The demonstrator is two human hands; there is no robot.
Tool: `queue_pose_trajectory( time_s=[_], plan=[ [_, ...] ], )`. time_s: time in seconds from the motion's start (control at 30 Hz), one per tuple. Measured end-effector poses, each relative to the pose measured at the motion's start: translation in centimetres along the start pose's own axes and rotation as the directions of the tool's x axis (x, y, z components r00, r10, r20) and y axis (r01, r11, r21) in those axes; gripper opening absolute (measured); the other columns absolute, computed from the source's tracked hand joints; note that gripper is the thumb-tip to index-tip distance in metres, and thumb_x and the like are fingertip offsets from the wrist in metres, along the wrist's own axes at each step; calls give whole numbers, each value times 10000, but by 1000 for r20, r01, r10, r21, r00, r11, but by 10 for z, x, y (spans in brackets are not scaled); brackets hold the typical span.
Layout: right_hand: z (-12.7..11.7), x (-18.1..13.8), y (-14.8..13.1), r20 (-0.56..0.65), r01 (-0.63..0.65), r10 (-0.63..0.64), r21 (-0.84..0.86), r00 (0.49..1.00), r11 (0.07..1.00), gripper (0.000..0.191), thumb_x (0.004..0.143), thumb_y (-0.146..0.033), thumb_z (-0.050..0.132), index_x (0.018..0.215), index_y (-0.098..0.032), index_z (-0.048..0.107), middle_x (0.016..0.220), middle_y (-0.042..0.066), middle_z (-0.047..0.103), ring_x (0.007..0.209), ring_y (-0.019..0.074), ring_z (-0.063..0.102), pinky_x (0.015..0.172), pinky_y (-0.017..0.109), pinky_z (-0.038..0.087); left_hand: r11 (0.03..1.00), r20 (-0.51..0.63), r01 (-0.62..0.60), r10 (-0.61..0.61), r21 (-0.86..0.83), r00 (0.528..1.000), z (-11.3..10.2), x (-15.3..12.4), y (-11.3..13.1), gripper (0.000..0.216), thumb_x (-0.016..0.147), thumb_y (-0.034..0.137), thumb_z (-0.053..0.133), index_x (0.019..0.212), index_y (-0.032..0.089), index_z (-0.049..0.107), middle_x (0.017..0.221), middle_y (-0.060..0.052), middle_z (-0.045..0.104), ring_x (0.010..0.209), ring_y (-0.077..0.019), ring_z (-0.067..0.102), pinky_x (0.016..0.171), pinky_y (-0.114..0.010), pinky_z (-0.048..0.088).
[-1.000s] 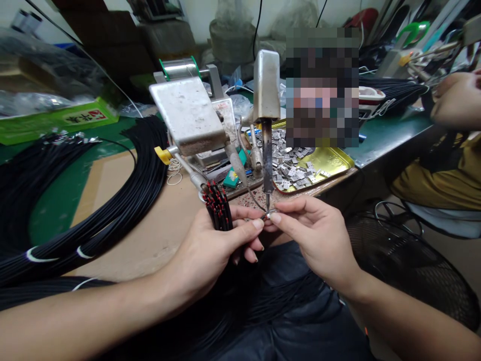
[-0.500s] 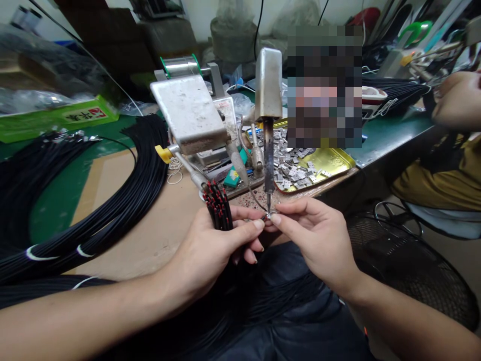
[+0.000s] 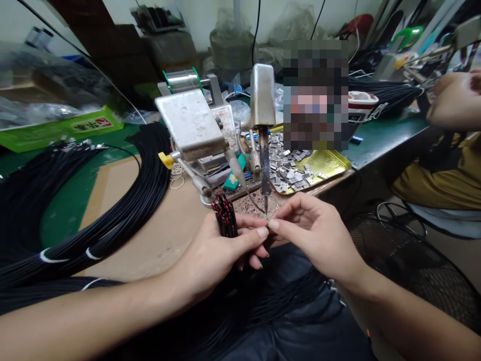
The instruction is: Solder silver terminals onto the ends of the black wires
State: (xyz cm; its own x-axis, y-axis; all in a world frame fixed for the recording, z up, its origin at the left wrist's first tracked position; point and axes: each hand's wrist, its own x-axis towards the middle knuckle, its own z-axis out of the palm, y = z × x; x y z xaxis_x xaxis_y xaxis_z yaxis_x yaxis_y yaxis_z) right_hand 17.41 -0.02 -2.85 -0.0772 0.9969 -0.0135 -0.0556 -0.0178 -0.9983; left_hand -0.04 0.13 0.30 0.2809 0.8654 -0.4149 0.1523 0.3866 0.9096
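My left hand is closed around a bundle of thin black cables with red wire ends pointing up. Its thumb and forefinger pinch close to my right fingertips. The thumb and fingers of my right hand are pressed together on something small, mostly hidden by the fingers. Just above the meeting fingertips is the tip of an upright soldering iron, fixed on a stand. A thin solder feed tube curves down beside that tip. Behind it, small metal connector shells lie heaped in a gold tray.
Thick coils of black cable lie on the left of the bench. A solder spool tops the metal feeder. A fan stands low at right. Beyond it, a co-worker's hand is visible.
Both hands have lowered slightly from the iron's tip, which touched a small shiny piece between my fingers before. That piece is now mostly hidden. The view has shifted a little.
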Motion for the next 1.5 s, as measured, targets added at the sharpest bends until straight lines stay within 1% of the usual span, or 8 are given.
queue_pose_trajectory(
  time_s=[0.2,0.37,0.57,0.8,0.93,1.2,1.37,1.5],
  plan=[
    [-53,3,-33,394,65,86,-354,915,933,38,825,-205,671,812,-189,702,739,14,700,661,158,632,579,250,490,989,65,-64,56,134,996,3,-2,-5,364,842,460,646,880,108,732,806,-130,755,693,-206,691,506,-229,441],
    [-74,3,-44,326,276,-67,-654,943,705,110,842,-241,670,773,-220,753,680,12,708,593,164,615,526,258,447,986,207,-46,11,162,978,4,-3,-3,341,888,446,594,863,119,688,778,-89,727,653,-159,648,543,-226,444],
    [-11,-11,-28,276,237,-167,-242,946,941,100,784,-247,754,879,-216,748,864,39,711,726,182,669,596,261,544,971,378,-128,43,202,925,7,-10,4,211,887,365,617,856,163,671,821,-44,683,763,-174,632,728,-286,515],
    [5,-17,-15,263,-78,30,176,964,981,179,822,-362,717,773,-199,662,653,-5,639,427,137,592,402,265,500,984,401,-92,25,150,916,8,-9,0,287,906,413,577,829,158,686,793,-63,693,731,-181,638,718,-293,529],
    [0,-13,-18,233,-44,9,147,973,988,203,847,-355,694,758,-179,647,561,-29,595,456,132,596,472,263,512,986,354,-95,41,137,934,7,-8,1,365,902,482,553,796,165,700,758,-61,687,689,-179,620,678,-285,509],
    [-12,-8,-20,394,-82,53,57,918,995,196,880,-346,652,799,-170,683,701,24,691,636,178,678,650,315,553,974,254,-137,88,183,963,4,-7,4,334,920,405,546,763,146,686,740,-52,689,697,-168,615,691,-265,477],
    [-14,-7,-22,199,55,-24,-151,980,987,76,795,-241,721,769,-171,715,735,25,689,668,160,635,614,269,503,988,168,-79,55,135,984,5,-7,2,315,845,433,657,744,135,664,669,-33,654,617,-142,578,587,-238,453],
    [-20,-5,-25,128,-1,28,-207,991,978,92,736,-245,767,760,-172,716,674,9,677,605,140,587,546,246,460,982,116,-76,56,174,992,4,-5,3,283,835,402,674,751,132,684,650,-27,647,593,-129,557,532,-219,412]
  ],
)
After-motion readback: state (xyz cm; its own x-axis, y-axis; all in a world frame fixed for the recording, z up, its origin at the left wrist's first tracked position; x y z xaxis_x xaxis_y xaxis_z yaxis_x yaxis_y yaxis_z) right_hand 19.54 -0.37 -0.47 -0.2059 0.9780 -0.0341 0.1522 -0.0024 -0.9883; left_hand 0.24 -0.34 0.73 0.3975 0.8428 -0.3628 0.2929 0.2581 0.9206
